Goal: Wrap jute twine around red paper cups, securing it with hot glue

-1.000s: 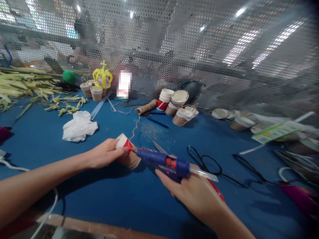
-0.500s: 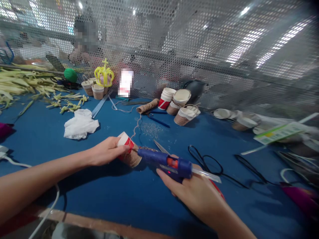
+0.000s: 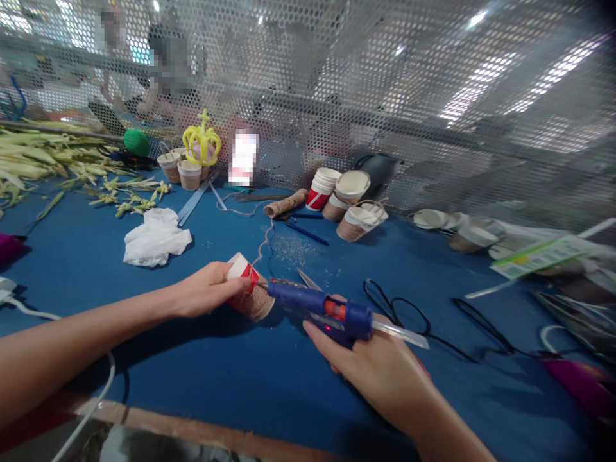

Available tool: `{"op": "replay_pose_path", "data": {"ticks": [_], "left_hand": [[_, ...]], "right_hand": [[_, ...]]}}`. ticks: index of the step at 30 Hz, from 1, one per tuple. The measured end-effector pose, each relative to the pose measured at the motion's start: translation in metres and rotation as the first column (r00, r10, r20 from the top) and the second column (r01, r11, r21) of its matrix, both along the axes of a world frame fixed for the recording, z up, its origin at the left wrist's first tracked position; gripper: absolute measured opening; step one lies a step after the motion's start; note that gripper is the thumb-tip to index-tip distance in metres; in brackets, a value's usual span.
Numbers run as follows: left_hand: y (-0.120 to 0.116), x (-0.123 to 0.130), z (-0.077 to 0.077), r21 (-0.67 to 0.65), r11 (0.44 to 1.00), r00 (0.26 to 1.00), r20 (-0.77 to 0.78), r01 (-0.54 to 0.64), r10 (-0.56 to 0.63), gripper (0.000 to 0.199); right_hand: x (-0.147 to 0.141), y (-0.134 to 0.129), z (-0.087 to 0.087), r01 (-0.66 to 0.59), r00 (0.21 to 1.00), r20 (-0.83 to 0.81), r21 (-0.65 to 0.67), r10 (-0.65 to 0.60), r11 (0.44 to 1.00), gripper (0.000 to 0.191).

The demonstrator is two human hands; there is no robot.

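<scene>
White cups (image 3: 325, 181) nested, left hand (image 3: 205, 290) holding cup (image 3: 258, 301), right hand (image 3: 373, 362) glue gun (image 3: 320, 309)

The left hand (image 3: 212, 290) and right hand (image 3: 373, 366) are bare, forearms (image 3: 106, 330) too.

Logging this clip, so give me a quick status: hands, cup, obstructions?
Left hand on paper cup, part twine-wrapped. Right hand gripping glue gun, nozzle at cup. Scissors partly hidden behind gun.

A perforated metal screen (image 3: 289, 83) stands behind the blue tabletop (image 3: 192, 378) from nine to three o'clock; bright light strips (image 3: 476, 86) show through it toward one o'clock.
</scene>
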State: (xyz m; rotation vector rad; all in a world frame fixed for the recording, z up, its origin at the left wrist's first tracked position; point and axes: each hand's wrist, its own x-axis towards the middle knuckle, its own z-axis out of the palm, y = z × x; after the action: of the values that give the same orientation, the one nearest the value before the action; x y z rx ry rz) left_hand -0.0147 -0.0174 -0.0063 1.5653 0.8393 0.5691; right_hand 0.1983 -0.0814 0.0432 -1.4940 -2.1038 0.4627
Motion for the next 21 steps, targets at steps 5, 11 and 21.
{"op": "replay_pose_path", "data": {"ticks": [5, 11, 21], "left_hand": [[-0.001, 0.001, 0.003, -0.033, 0.999, 1.000, 0.018, -0.007, 0.007, 0.033], [-0.003, 0.003, 0.006, -0.139, 0.989, 0.985, 0.167, 0.057, -0.033, 0.033], [-0.002, 0.003, 0.005, -0.102, 0.994, 0.989, 0.148, 0.046, -0.030, 0.030]], "right_hand": [[-0.002, -0.002, -0.003, 0.053, 0.999, -0.009, -0.081, -0.054, 0.995, 0.014], [-0.003, -0.006, -0.009, 0.008, 0.999, 0.038, -0.071, -0.005, 0.997, 0.012], [-0.001, -0.010, -0.014, -0.043, 0.996, 0.078, -0.110, 0.052, 0.993, 0.012]]}}
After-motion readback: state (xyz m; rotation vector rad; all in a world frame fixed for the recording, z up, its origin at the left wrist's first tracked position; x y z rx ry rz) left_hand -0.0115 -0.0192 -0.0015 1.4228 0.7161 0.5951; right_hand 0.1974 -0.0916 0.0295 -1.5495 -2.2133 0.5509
